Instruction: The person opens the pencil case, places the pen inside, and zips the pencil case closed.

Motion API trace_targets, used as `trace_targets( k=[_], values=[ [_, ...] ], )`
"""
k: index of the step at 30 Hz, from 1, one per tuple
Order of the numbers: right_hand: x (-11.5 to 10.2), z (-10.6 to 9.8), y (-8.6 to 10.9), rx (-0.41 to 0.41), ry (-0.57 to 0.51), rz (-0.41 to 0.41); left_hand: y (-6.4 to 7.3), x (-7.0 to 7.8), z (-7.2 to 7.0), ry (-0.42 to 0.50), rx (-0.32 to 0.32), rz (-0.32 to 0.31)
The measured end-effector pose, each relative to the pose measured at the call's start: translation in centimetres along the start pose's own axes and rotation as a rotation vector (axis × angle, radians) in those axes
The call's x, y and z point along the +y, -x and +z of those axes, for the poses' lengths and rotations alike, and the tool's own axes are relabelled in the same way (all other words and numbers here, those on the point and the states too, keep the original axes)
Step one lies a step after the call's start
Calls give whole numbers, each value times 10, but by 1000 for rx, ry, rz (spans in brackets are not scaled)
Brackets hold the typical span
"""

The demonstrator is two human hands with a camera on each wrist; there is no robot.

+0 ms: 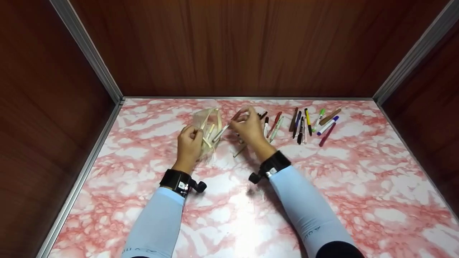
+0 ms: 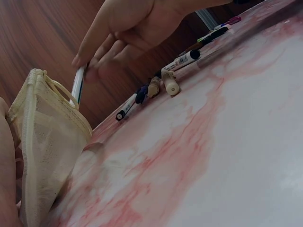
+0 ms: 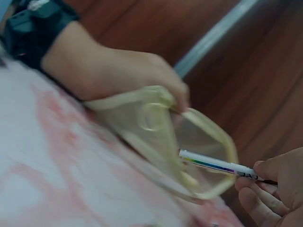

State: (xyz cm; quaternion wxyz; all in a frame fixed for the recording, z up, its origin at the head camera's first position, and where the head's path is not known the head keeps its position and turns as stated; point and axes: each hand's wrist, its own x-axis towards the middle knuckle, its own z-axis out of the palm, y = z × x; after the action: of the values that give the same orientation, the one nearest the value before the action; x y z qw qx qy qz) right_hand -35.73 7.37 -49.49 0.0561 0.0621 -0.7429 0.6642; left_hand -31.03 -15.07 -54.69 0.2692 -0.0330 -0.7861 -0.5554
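A pale yellow mesh pouch [image 2: 54, 146] stands up from the table with its mouth spread. My left hand [image 1: 190, 144] grips the pouch by its rim. Between the thumb and fingertips of my right hand [image 1: 250, 128] is a white marker [image 3: 208, 163] with a rainbow-coloured stripe. In the right wrist view the marker's far end reaches into the pouch's mouth. Something pale yellow and stick-like [image 1: 210, 131] shows within the pouch in the head view.
Loose pens and markers lie right of the pouch, among them a red pen [image 1: 275, 122], a yellow marker [image 1: 308, 122] and a purple pen [image 1: 327, 135]. Wooden panels [image 1: 229, 50] wall in the marbled tabletop [image 1: 229, 215] at the back and sides.
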Motion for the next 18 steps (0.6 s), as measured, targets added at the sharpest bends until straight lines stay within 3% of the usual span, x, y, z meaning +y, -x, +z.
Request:
trace_targets(
  k=[6, 10, 14, 18],
  values=[
    [3, 27, 10, -68, 123, 37, 0, 0, 0, 1, 3, -15],
    [1, 36, 12, -217, 128, 69, 0, -1, 0, 16, 7, -30],
    [-3, 34, 11, -372, 229, 42, -1, -1, 1, 26, 9, -28],
    [-7, 21, 8, -403, 310, 42, 0, 1, 1, 18, 16, -17]
  ],
)
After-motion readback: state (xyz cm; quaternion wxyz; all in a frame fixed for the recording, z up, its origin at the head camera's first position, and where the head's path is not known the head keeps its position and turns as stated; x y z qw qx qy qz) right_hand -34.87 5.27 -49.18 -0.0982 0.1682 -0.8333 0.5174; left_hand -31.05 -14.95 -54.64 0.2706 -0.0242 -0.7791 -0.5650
